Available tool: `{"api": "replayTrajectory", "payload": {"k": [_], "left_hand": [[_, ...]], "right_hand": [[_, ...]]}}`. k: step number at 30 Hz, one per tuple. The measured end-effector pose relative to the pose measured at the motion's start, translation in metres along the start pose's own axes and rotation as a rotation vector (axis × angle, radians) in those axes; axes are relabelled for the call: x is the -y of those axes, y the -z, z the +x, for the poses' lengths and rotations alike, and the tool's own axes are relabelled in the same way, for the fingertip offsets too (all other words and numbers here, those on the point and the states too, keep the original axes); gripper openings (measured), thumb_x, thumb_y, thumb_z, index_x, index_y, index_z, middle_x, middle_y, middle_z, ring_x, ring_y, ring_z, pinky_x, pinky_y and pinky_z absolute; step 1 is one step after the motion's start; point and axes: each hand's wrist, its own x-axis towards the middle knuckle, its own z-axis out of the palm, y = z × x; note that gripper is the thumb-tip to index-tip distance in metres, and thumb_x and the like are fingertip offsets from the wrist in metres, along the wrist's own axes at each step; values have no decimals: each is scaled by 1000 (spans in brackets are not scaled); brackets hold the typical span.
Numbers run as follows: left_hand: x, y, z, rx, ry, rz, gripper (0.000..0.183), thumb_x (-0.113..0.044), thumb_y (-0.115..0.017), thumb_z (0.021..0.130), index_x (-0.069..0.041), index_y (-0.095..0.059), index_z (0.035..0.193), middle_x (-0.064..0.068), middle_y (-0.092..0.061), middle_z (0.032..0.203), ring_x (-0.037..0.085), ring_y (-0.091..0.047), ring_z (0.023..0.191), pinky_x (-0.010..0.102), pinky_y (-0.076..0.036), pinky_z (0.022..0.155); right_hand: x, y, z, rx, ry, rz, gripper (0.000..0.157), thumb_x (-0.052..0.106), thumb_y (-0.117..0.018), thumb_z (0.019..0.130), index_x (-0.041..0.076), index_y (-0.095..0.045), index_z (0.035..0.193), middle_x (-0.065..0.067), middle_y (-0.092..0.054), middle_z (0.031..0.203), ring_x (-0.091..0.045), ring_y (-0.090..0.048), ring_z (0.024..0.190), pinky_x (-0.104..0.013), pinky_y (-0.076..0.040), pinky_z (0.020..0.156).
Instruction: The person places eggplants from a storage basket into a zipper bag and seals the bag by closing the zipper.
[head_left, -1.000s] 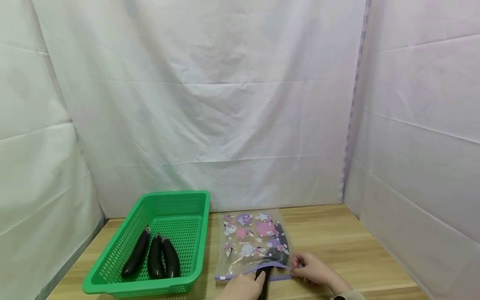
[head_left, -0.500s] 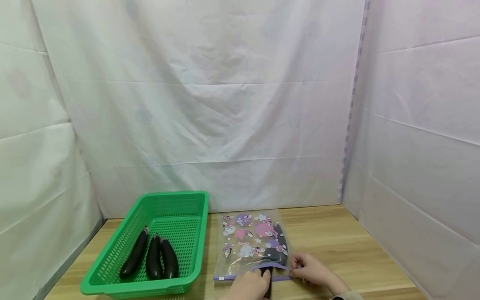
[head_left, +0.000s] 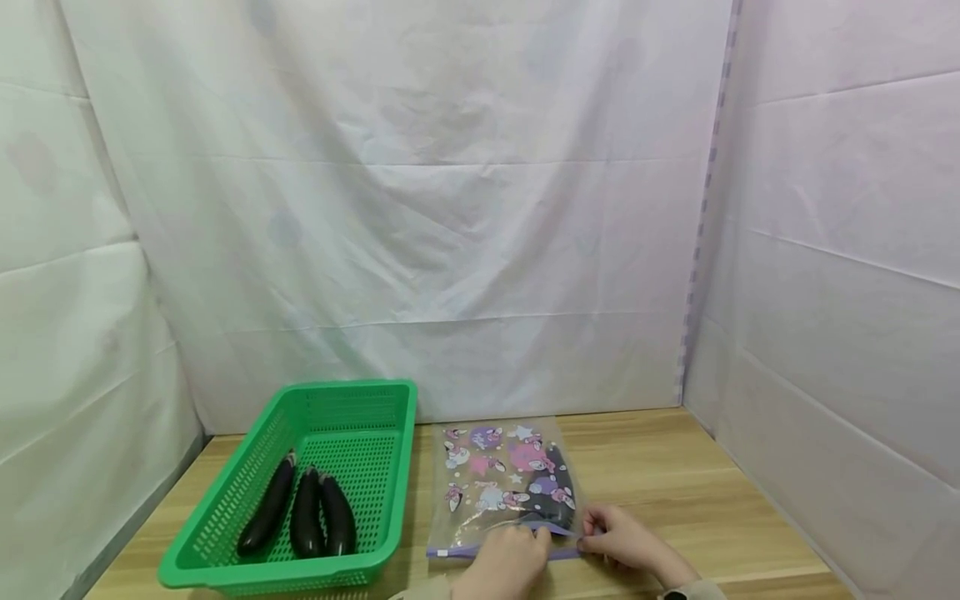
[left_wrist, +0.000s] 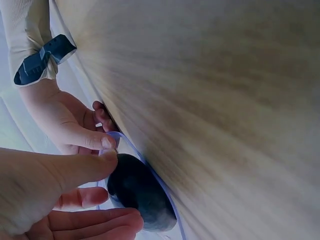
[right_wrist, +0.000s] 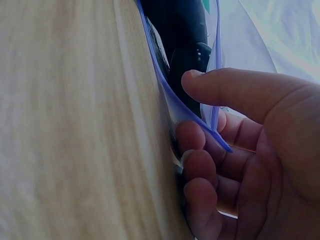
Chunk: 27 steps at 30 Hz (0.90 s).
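A clear zip bag (head_left: 480, 475) printed with pink and purple cartoon figures lies flat on the table, its purple-edged mouth toward me. Dark eggplants (head_left: 558, 467) show through the bag's right side. At the mouth, my left hand (head_left: 510, 557) has thumb and fingers around the rounded end of an eggplant (left_wrist: 137, 195), the rest of which is inside the bag. My right hand (head_left: 622, 537) holds the bag's right corner, its thumb inside the purple edge (right_wrist: 172, 95) and its fingers curled beneath. In the head view, my left hand hides most of the eggplant's end.
To the left stands a green plastic basket (head_left: 408, 467) with three eggplants (head_left: 307, 517) in it. White cloth (head_left: 450, 250) hangs behind and at both sides of the wooden table (head_left: 675, 483). A dark band (left_wrist: 45, 60) is on the right wrist.
My left hand has pushed the eggplant forward into the bag; its dark end, which stuck out toward me, is now mostly inside. My right hand has stayed at the bag's corner.
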Motion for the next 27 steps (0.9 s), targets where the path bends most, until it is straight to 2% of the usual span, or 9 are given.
{"api": "replayTrajectory", "payload": {"k": [8,17,23,27], "left_hand": [[-2,-5,3,-47,-17,24,9,-14,-64,65,-14,-55,67,-5,-48,51,7,-41,41,21,-27,35],[-5,-3,4,127,-45,-108,6,-17,-64,70,-14,-59,68,-6,-49,53,5,-43,43,21,-31,37],[-5,-1,4,174,-25,-134,6,-20,-64,69,-14,-62,68,-6,-51,55,5,-45,45,21,-33,40],[-6,0,4,194,21,-181,10,-21,-64,66,-12,-59,64,-4,-48,53,7,-43,45,23,-32,39]], "right_hand": [[1,3,1,10,24,-12,21,22,-66,76,8,-50,74,3,-47,57,-8,-42,40,-22,-33,33],[-2,1,0,0,32,-12,20,21,-66,75,9,-50,74,5,-47,56,-8,-43,41,-21,-34,33],[0,1,-1,-5,27,7,21,21,-66,75,8,-50,74,4,-47,56,-8,-42,40,-22,-34,33],[1,1,-1,0,18,7,20,21,-66,75,8,-50,74,4,-46,56,-9,-42,40,-23,-33,33]]}}
